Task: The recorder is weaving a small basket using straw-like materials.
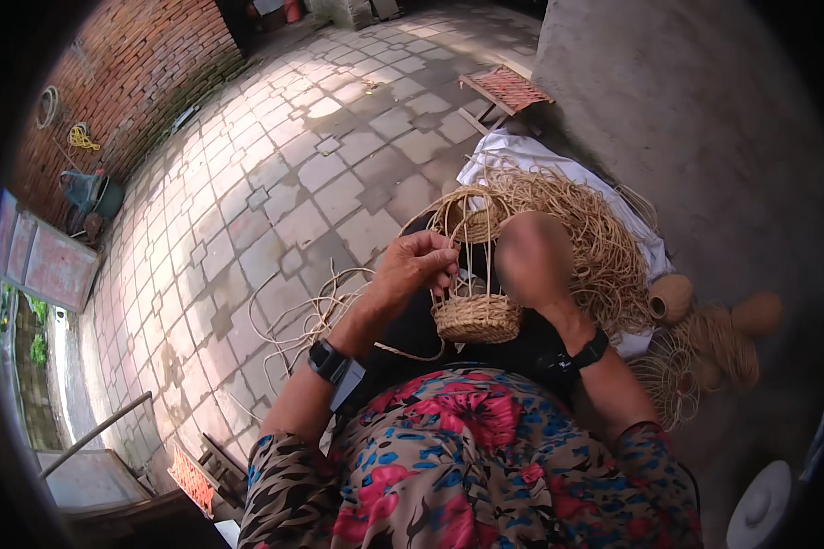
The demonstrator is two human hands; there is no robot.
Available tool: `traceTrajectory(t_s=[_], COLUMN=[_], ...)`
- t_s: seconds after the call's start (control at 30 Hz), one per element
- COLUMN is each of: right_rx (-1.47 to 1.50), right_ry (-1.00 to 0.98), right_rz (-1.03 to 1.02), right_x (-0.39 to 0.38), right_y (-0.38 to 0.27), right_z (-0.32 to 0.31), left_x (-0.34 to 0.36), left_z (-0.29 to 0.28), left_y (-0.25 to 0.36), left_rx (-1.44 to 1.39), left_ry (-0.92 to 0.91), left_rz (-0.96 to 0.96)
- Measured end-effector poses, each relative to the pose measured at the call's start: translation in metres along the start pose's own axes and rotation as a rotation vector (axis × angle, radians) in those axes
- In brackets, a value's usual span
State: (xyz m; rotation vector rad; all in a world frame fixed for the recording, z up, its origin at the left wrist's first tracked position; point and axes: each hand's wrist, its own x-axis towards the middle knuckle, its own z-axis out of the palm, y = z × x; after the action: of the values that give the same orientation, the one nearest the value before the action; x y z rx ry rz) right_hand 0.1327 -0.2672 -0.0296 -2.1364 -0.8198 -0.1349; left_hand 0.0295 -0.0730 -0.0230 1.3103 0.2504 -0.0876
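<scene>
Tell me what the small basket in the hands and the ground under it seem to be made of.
Small basket: tan plant fibre, probably rattan or straw, matte, visibly woven in rows with bare upright strands. Ground: grey stone or concrete pavers, dull, with dark joints between the slabs.

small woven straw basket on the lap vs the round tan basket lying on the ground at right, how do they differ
The small woven straw basket sits upright on the lap, bare stakes rising from its low rim, plainly unfinished; the round tan basket lies tipped on its side on the ground, closed and rounded. The left hand pinches a strand at the lap basket; nobody touches the round one. Both are the same pale tan woven fibre.
</scene>
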Motion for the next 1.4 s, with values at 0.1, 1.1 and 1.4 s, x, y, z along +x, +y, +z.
traceTrajectory(t_s=[0.1, 1.1, 1.4], right_rx=[0.116, -0.129, -0.354], right_ry=[0.052, 0.251, -0.104], right_rz=[0.018, -0.264, -0.235], right_x=[-0.01, -0.005, 0.034], right_y=[0.002, -0.005, -0.038], right_z=[0.001, -0.005, 0.02], left_x=[0.014, -0.074, 0.038], left_z=[0.005, -0.177, -0.012], left_y=[-0.01, -0.038, 0.001], left_rx=[0.358, 0.96, 1.205], left_ry=[0.056, 0.532, 0.251], left_rz=[0.166, 0.162, 0.662])
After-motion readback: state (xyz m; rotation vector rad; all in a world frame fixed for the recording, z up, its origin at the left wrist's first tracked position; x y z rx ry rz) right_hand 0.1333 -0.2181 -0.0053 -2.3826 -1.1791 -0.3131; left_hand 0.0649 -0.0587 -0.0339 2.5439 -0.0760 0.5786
